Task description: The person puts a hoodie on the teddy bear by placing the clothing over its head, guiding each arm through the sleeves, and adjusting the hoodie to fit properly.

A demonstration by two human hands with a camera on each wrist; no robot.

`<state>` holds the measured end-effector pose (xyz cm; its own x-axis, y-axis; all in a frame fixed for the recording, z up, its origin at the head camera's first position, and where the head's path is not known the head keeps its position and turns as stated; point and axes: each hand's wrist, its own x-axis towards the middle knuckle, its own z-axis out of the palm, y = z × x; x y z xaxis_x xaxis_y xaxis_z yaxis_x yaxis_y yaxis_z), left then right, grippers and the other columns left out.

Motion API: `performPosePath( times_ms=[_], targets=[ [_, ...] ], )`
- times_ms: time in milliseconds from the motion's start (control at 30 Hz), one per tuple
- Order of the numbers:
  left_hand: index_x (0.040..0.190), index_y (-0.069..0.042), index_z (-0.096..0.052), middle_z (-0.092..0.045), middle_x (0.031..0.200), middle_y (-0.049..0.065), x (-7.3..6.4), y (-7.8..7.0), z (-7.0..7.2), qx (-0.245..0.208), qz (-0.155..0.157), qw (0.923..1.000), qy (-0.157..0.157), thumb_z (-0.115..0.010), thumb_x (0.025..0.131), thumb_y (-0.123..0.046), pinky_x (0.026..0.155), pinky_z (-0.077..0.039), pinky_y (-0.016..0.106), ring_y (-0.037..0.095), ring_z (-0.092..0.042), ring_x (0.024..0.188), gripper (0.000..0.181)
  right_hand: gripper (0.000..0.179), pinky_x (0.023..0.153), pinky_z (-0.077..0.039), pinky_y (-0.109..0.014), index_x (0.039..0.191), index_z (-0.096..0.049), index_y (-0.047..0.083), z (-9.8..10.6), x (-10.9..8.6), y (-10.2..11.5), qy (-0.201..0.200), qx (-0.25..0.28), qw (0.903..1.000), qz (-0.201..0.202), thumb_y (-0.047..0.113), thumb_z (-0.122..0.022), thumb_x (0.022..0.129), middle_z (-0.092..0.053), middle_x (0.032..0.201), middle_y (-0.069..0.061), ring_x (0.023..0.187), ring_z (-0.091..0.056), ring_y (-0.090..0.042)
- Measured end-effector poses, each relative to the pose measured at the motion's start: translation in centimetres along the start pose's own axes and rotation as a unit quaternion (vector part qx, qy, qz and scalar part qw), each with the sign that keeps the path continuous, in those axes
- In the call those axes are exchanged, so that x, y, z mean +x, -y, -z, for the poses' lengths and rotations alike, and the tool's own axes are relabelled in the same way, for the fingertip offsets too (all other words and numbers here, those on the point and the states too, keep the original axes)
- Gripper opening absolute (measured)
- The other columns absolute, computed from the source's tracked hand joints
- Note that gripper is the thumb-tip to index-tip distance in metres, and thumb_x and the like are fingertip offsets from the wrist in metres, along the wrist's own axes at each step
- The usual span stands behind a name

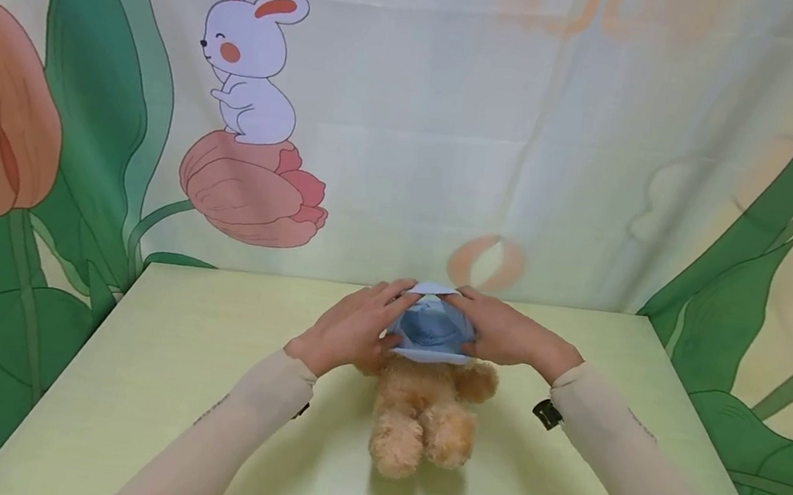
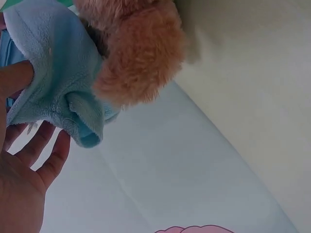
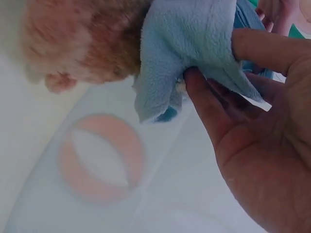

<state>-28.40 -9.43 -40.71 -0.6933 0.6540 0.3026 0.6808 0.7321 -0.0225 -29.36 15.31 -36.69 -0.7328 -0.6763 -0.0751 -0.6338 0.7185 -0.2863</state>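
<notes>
A tan plush toy (image 1: pixel 412 417) sits on the table with its legs toward me. Over its head is a small light blue fleece garment (image 1: pixel 432 329), which hides the head. On one side my left hand (image 1: pixel 352 325) grips the garment's edge; on the other my right hand (image 1: pixel 513 336) does the same. The left wrist view shows the thumb over the fleece (image 2: pixel 63 63) and fingers behind it, beside a furry arm (image 2: pixel 141 56). In the right wrist view, thumb and fingers pinch the cloth (image 3: pixel 189 39), and a short sleeve opening hangs by the furry body (image 3: pixel 82 39).
The pale green table (image 1: pixel 146 382) ends at a printed cloth backdrop (image 1: pixel 399 114) with a rabbit and tulips, close behind the toy. Dark clips or straps (image 1: pixel 547 415) show at the sleeve cuffs.
</notes>
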Motion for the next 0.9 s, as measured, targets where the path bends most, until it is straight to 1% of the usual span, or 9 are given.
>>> performPosePath(
  times_ms=[100, 200, 300, 367, 500, 633, 700, 800, 900],
  targets=[
    [0.147, -0.01, -0.043, -0.042, 0.152, 0.007, 0.4, 0.3, 0.2, 0.014, -0.007, 0.9997, -0.016, -0.073, 0.088, -0.029, 0.101, -0.049, 0.038, 0.025, -0.055, 0.125, 0.069, 0.076, 0.096, -0.05, -0.046, 0.152, -0.032, 0.007, 0.5, 0.2, -0.1, -0.021, -0.02, 0.9996, 0.007, 0.012, -0.073, 0.088, -0.038, 0.151, -0.016, 0.121, -0.057, -0.033],
    [0.147, -0.009, -0.043, -0.042, 0.151, 0.008, 1.0, 0.7, 0.4, 0.039, -0.018, 0.9983, -0.039, -0.074, 0.088, -0.027, 0.099, -0.051, 0.038, 0.025, -0.056, 0.123, 0.069, 0.075, 0.089, -0.053, -0.043, 0.152, -0.032, 0.006, 0.7, 0.4, -0.3, -0.061, -0.043, 0.9971, 0.013, 0.01, -0.073, 0.088, -0.035, 0.152, -0.016, 0.108, -0.063, -0.032],
    [0.146, -0.007, -0.044, -0.043, 0.151, 0.009, 1.6, 1.2, 0.4, 0.062, -0.03, 0.9958, -0.06, -0.075, 0.087, -0.028, 0.097, -0.051, 0.037, 0.026, -0.056, 0.122, 0.07, 0.072, 0.081, -0.055, -0.04, 0.15, -0.034, 0.005, 0.4, 0.7, -0.8, -0.106, -0.07, 0.9915, 0.028, 0.007, -0.072, 0.088, -0.035, 0.151, -0.015, 0.096, -0.065, -0.03],
    [0.145, -0.007, -0.044, -0.043, 0.15, 0.01, 2.0, 1.5, 0.3, 0.074, -0.037, 0.9941, -0.07, -0.075, 0.087, -0.029, 0.097, -0.051, 0.037, 0.025, -0.056, 0.123, 0.069, 0.07, 0.079, -0.056, -0.038, 0.148, -0.037, 0.004, 0.0, 1.0, -1.2, -0.134, -0.091, 0.9863, 0.034, 0.006, -0.072, 0.088, -0.037, 0.148, -0.013, 0.096, -0.066, -0.029],
    [0.145, -0.007, -0.045, -0.042, 0.151, 0.01, 2.9, 2.0, -0.1, 0.1, -0.048, 0.9903, -0.084, -0.073, 0.089, -0.03, 0.097, -0.05, 0.037, 0.025, -0.054, 0.125, 0.067, 0.069, 0.081, -0.056, -0.037, 0.146, -0.04, 0.005, -0.8, 1.7, -2.5, -0.182, -0.15, 0.9709, 0.044, 0.008, -0.074, 0.086, -0.04, 0.146, -0.013, 0.104, -0.065, -0.028],
    [0.144, -0.008, -0.045, -0.041, 0.152, 0.01, 3.7, 2.5, -0.7, 0.119, -0.055, 0.9865, -0.098, -0.071, 0.091, -0.028, 0.099, -0.049, 0.037, 0.026, -0.052, 0.127, 0.063, 0.066, 0.081, -0.057, -0.037, 0.143, -0.041, 0.004, -1.4, 2.3, -3.9, -0.227, -0.216, 0.9477, 0.06, 0.01, -0.075, 0.087, -0.044, 0.144, -0.016, 0.116, -0.06, -0.03],
    [0.144, -0.008, -0.045, -0.041, 0.152, 0.01, 3.9, 2.8, -1.2, 0.134, -0.056, 0.984, -0.103, -0.069, 0.092, -0.028, 0.1, -0.048, 0.038, 0.026, -0.051, 0.127, 0.061, 0.061, 0.079, -0.057, -0.037, 0.141, -0.043, 0.002, -1.6, 2.7, -4.4, -0.247, -0.243, 0.9354, 0.07, 0.01, -0.073, 0.088, -0.045, 0.143, -0.017, 0.118, -0.059, -0.03],
    [0.143, -0.009, -0.045, -0.04, 0.153, 0.01, 4.4, 3.3, -2.2, 0.158, -0.057, 0.9792, -0.113, -0.068, 0.093, -0.028, 0.101, -0.047, 0.038, 0.026, -0.05, 0.128, 0.059, 0.057, 0.078, -0.058, -0.037, 0.14, -0.044, 0.001, -1.9, 3.3, -5.3, -0.261, -0.275, 0.9217, 0.079, 0.011, -0.07, 0.09, -0.046, 0.143, -0.019, 0.118, -0.059, -0.029],
    [0.142, -0.01, -0.046, -0.039, 0.153, 0.009, 5.1, 3.8, -3.5, 0.182, -0.062, 0.9725, -0.131, -0.066, 0.094, -0.025, 0.102, -0.047, 0.037, 0.025, -0.05, 0.129, 0.054, 0.056, 0.075, -0.058, -0.036, 0.14, -0.044, 0.0, -2.2, 3.7, -6.3, -0.27, -0.297, 0.9122, 0.083, 0.012, -0.068, 0.091, -0.047, 0.143, -0.02, 0.116, -0.06, -0.03]
  ],
)
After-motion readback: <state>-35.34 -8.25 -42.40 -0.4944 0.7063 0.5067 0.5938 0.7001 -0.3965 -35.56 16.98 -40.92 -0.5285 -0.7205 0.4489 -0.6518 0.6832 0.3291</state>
